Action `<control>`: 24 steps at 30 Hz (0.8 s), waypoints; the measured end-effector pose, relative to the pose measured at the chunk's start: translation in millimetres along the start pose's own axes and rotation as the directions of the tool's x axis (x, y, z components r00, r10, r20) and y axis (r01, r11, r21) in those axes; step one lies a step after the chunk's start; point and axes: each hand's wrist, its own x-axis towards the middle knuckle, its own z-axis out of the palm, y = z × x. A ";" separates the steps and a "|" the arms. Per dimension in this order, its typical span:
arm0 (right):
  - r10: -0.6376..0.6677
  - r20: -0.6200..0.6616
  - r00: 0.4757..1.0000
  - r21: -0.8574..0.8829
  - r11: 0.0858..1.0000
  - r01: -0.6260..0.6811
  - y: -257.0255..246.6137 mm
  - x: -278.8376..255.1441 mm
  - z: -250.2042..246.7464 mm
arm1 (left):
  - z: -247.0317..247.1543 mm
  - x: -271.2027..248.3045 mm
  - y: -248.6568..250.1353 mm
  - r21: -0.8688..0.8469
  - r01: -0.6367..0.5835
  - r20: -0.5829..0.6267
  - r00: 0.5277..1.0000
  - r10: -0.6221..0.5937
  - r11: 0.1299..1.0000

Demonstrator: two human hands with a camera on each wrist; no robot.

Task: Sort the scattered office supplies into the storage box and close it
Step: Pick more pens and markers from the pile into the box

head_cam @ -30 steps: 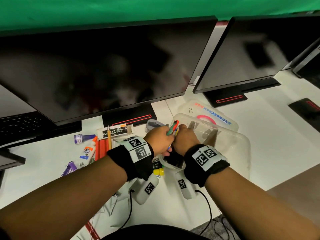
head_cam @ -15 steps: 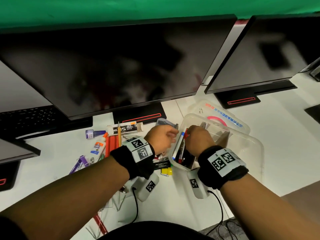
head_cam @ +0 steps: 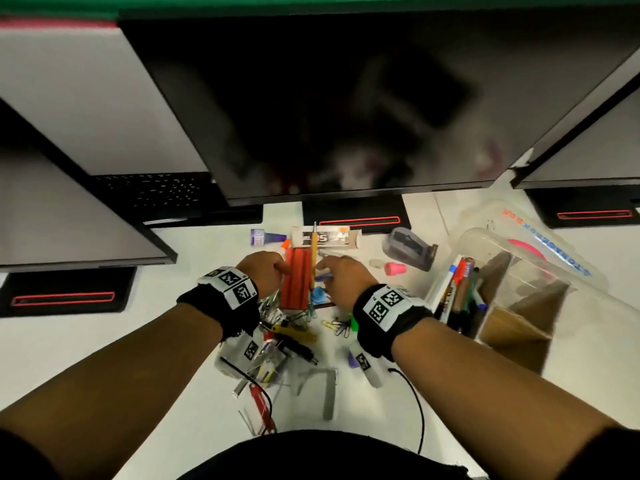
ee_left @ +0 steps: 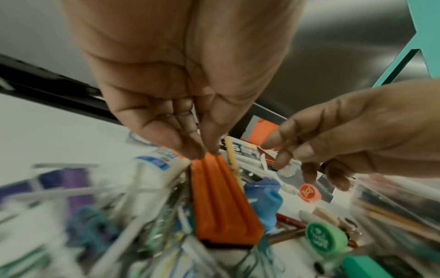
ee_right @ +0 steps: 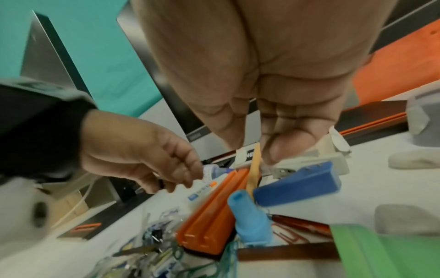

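The clear storage box (head_cam: 585, 306) stands open at the right with several pens (head_cam: 457, 289) leaning in its left compartment. Its lid (head_cam: 557, 247) lies behind it. Both hands hover over the heap of supplies in the middle of the desk. My left hand (head_cam: 280, 269) holds nothing; its fingertips (ee_left: 204, 152) touch the far end of an orange block (ee_left: 223, 203). My right hand (head_cam: 327, 265) is also empty, fingers loosely spread, reaching down by a yellow pencil (ee_right: 254, 169) and a blue stapler (ee_right: 297, 182).
A white glue bottle (ee_left: 161, 161), a purple glue stick (head_cam: 263, 236), a tape dispenser (head_cam: 410, 247), a pink cap (head_cam: 394, 268), paper clips (head_cam: 337, 327) and a green cap (ee_left: 321, 237) lie around the hands. Monitors (head_cam: 329, 109) stand close behind.
Both hands have left the box and moved left to the heap. The bundle of pens they held over the box now stands inside it.
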 end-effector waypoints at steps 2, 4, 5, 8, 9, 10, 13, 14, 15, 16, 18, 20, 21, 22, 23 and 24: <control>0.000 0.006 1.000 -0.021 1.000 0.000 -3.3 17.3 6.5 | -1.1 -4.6 -18.4 0.001 0.029 0.025 0.999 -0.029 1.000; 0.029 0.000 1.000 0.003 1.000 -0.029 -5.5 31.9 12.3 | -2.7 -9.2 -36.0 -0.015 0.047 0.057 0.997 -0.046 0.999; 0.039 0.001 0.999 0.009 0.999 -0.039 -5.1 37.3 14.7 | -3.4 -10.8 -42.5 -0.016 0.044 0.070 0.997 -0.042 0.999; 0.063 0.058 0.996 -0.024 0.998 -0.062 -9.3 49.3 23.4 | -5.3 -19.0 -59.2 0.037 0.030 0.076 0.997 -0.033 0.999; 0.075 0.047 0.996 -0.026 0.997 -0.073 -9.2 50.8 24.7 | -4.4 -20.4 -62.5 0.043 0.022 0.073 0.997 -0.025 0.999; 0.081 0.017 0.997 -0.007 0.997 -0.081 -9.6 51.4 25.4 | -3.2 -20.8 -66.1 0.040 0.014 0.069 0.997 -0.017 0.999; 0.128 -0.106 0.986 0.122 0.986 -0.114 -6.2 52.6 23.8 | -3.4 -21.2 -71.6 0.031 0.017 0.063 0.998 -0.019 0.999; 0.148 -0.146 0.978 0.168 0.978 -0.123 -4.1 52.2 21.9 | -3.8 -20.5 -71.9 0.036 0.021 0.061 0.998 -0.023 0.999; 0.172 -0.173 0.970 0.208 0.969 -0.135 -1.2 51.7 20.1 | -4.1 -20.2 -71.9 0.037 0.022 0.056 0.998 -0.024 0.999; 0.197 -0.199 0.960 0.242 0.959 -0.147 2.4 50.4 17.9 | -4.0 -20.2 -71.6 0.031 0.022 0.052 0.998 -0.024 0.999; 0.247 -0.224 0.943 0.281 0.943 -0.180 8.9 45.5 14.1 | -3.1 -20.9 -69.8 0.010 0.011 0.038 0.999 -0.011 1.000; 0.276 -0.226 0.934 0.313 0.929 -0.199 16.7 39.3 12.8 | -1.2 -23.4 -65.5 -0.009 -0.029 0.027 0.999 0.029 1.000; 0.286 -0.228 0.931 0.321 0.925 -0.206 20.7 35.3 12.4 | 0.8 -25.8 -62.1 -0.016 -0.065 0.037 0.997 0.066 0.998; 0.298 -0.230 0.927 0.332 0.919 -0.213 24.6 31.6 12.9 | 2.9 -28.1 -58.8 -0.014 -0.105 0.060 0.993 0.106 0.994; 0.318 -0.223 0.922 0.351 0.908 -0.228 28.2 28.1 13.6 | 5.8 -31.2 -55.2 -0.001 -0.147 0.088 0.985 0.146 0.989; 0.342 -0.207 0.917 0.379 0.892 -0.247 30.7 25.0 15.0 | 8.8 -33.8 -52.6 0.017 -0.180 0.110 0.978 0.177 0.984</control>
